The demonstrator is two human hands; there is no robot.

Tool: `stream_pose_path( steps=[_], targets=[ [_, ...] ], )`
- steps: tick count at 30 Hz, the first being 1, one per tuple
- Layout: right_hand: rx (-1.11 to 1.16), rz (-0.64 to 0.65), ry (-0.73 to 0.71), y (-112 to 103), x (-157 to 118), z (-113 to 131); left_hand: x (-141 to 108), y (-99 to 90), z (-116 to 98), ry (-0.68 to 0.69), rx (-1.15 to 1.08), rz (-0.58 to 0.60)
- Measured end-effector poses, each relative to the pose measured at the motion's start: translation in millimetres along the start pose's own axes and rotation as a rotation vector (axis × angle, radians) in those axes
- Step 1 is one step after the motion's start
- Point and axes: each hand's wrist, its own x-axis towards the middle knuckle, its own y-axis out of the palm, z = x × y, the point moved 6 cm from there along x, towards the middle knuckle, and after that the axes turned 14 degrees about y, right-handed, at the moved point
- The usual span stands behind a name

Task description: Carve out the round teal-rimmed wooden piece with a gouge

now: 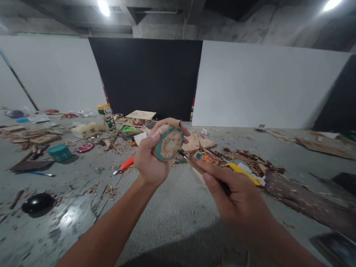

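My left hand (151,159) is wrapped round a round wooden piece (171,144), its face turned toward me. A teal ring runs round the rim of that face, and the middle is bare, roughly cut wood. In my right hand (236,185) is a carving tool (191,160) with a wooden handle and a thin metal blade. The blade's tip meets or nearly meets the lower right edge of the wooden piece; I cannot tell if it touches. Below and left of my left hand lies an orange utility knife (127,163).
Wood shavings (111,191) and bark scraps (250,161) litter the floor. A yellow-handled tool (241,172) and a painted disc (206,157) lie near my right hand. Leftward are a teal jar (59,152), a black rounded object (38,203) and a yellow-lidded container (106,118). Panels (150,74) stand behind.
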Motion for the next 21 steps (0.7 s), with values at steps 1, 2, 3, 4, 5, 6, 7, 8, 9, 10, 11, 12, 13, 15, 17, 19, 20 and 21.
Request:
stream_pose_path(
  steps=[1,2,3,4,5,6,7,8,9,10,11,12,13,15,17,19,20,21],
  targets=[
    [0.027,0.013,0.032,-2.3,0.7,0.2,-0.4,0.0,0.3,-0.004,0.002,0.004],
    [0.038,0.022,0.044,-4.3,1.1,1.2,-1.0,0.1,0.9,-0.012,0.003,0.011],
    [0.039,0.033,0.043,-5.8,1.4,2.4,-1.8,0.1,1.5,-0.02,0.001,0.018],
    [0.033,0.044,0.037,-6.6,1.6,3.2,-2.6,0.0,1.9,-0.026,-0.003,0.022],
    [0.024,0.054,0.03,-7.0,1.7,3.5,-3.2,-0.3,2.1,-0.028,-0.008,0.024],
    [0.014,0.06,0.024,-7.0,1.8,3.4,-3.5,-0.6,2.0,-0.028,-0.014,0.026],
    [0.003,0.065,0.016,-6.6,1.7,3.0,-3.7,-0.8,1.8,-0.029,-0.018,0.029],
    [-0.008,0.066,0.009,-6.0,1.4,2.7,-3.8,-0.8,1.6,-0.033,-0.019,0.036],
    [-0.016,0.062,0.0,-5.6,1.0,2.7,-3.7,-0.8,1.4,-0.037,-0.016,0.044],
    [-0.021,0.055,-0.005,-5.2,0.5,2.6,-3.6,-0.5,1.0,-0.041,-0.012,0.055],
    [-0.017,0.046,-0.011,-5.1,0.0,2.9,-3.4,-0.3,0.6,-0.044,-0.009,0.065],
    [-0.009,0.037,-0.014,-5.2,-0.4,3.4,-3.3,0.0,0.0,-0.045,-0.01,0.072],
    [-0.003,0.026,-0.014,-5.5,-0.7,3.7,-3.3,0.3,-0.4,-0.045,-0.014,0.076],
    [-0.009,0.002,-0.02,-6.8,-0.7,4.7,-3.7,1.3,-0.9,-0.047,-0.032,0.085],
    [-0.038,-0.017,-0.039,-8.3,-0.4,5.9,-4.6,2.5,-0.3,-0.054,-0.048,0.093],
    [-0.058,-0.026,-0.059,-9.9,-0.2,6.7,-6.0,3.2,1.1,-0.065,-0.048,0.103],
    [-0.059,-0.021,-0.061,-10.3,0.0,6.6,-6.8,3.1,2.0,-0.07,-0.043,0.106],
    [-0.055,-0.012,-0.054,-10.6,0.2,6.1,-7.4,2.9,2.8,-0.075,-0.038,0.107]
  ],
)
